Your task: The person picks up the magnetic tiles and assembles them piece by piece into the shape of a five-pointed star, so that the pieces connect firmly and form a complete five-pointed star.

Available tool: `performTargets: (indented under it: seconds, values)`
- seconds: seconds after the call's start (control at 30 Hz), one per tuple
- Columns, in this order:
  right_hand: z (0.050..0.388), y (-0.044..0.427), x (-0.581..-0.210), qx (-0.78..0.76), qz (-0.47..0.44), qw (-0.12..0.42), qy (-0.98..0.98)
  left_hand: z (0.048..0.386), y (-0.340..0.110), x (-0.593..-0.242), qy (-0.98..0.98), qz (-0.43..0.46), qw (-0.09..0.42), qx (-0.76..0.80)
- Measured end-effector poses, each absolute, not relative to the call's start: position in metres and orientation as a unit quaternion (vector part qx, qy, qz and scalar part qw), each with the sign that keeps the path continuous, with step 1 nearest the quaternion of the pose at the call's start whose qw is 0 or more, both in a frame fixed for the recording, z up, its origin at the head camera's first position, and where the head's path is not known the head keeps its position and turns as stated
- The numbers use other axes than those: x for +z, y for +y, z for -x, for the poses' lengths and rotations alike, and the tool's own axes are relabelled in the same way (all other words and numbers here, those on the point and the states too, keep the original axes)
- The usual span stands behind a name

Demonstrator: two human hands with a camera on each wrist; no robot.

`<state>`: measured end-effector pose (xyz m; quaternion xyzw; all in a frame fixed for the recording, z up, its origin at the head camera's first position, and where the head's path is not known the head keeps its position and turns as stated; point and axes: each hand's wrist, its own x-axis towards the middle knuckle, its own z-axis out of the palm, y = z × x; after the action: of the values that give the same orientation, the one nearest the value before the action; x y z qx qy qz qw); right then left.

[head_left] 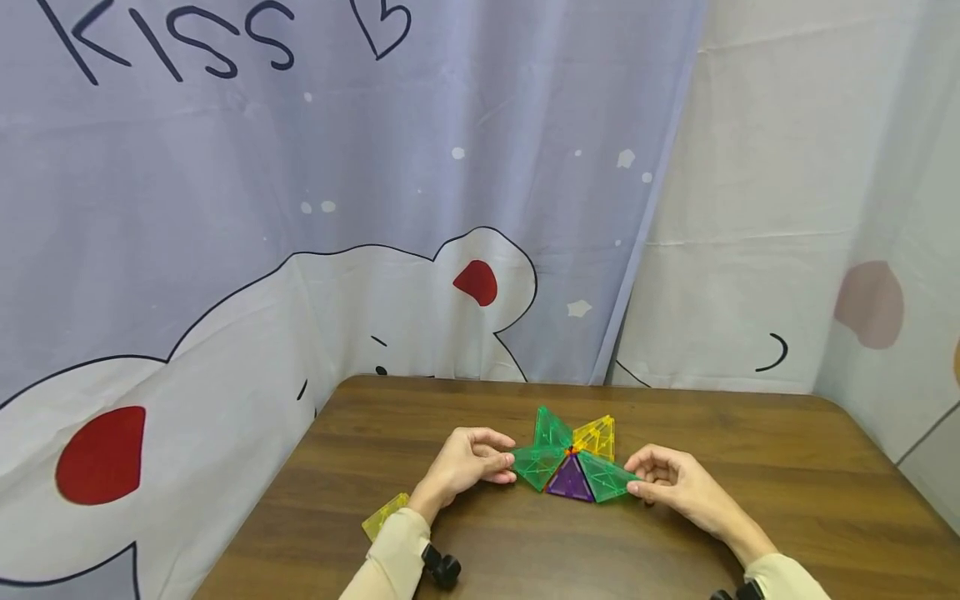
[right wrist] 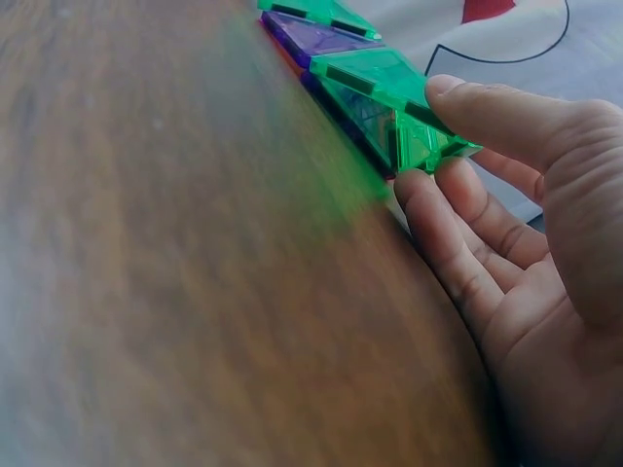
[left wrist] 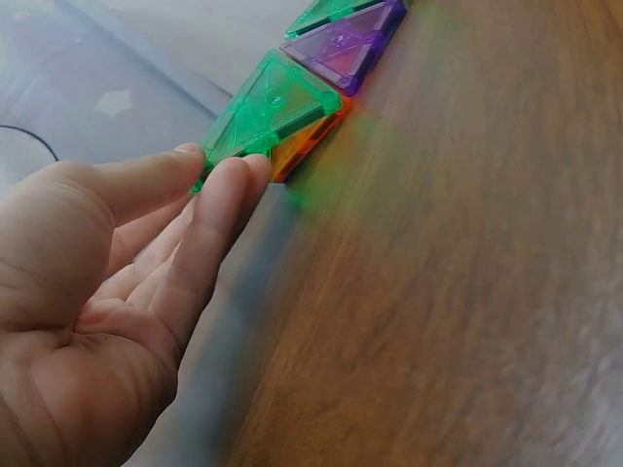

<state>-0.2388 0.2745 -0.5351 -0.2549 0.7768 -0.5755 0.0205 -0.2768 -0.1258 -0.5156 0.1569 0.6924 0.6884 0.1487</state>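
Observation:
A star-like build of translucent magnetic tiles stands on the table between the two hands. Its front face is a purple triangle tile (head_left: 570, 481), with a green tile (head_left: 537, 465) jutting out on the left and another green tile (head_left: 606, 479) on the right. Behind rise a third green tile (head_left: 551, 430) and a yellow tile (head_left: 597, 435). My left hand (head_left: 467, 462) pinches the outer tip of the left green tile between thumb and fingers. At the opposite side, my right hand (head_left: 681, 485) pinches the right green tile's outer corner. An orange tile (left wrist: 310, 143) shows under the left green one.
A loose yellow tile (head_left: 384, 515) lies by the left forearm, partly hidden by it. The brown wooden table (head_left: 525, 550) ends at a printed curtain (head_left: 420, 317) along its back edge.

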Motion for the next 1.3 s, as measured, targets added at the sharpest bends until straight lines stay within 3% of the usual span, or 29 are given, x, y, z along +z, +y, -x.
performTargets:
  seconds: [0.2,0.63,0.97,1.3]
  values:
    - [0.237,0.274,-0.532,-0.574,0.249,0.026,0.780,0.277,-0.121,-0.517,0.688,-0.156,0.163,0.690]
    - [0.237,0.279,-0.532,-0.565,0.275,0.042,0.777,0.275,-0.104,-0.517,0.700,-0.123,0.086,0.698]
    - [0.238,0.282,-0.533,-0.566,0.275,0.039,0.776,0.278,-0.106,-0.518,0.682,-0.146,0.096,0.710]
    - [0.236,0.279,-0.533,-0.603,0.248,0.001,0.759,0.268,-0.145,-0.506,0.779,-0.140,0.005,0.611]
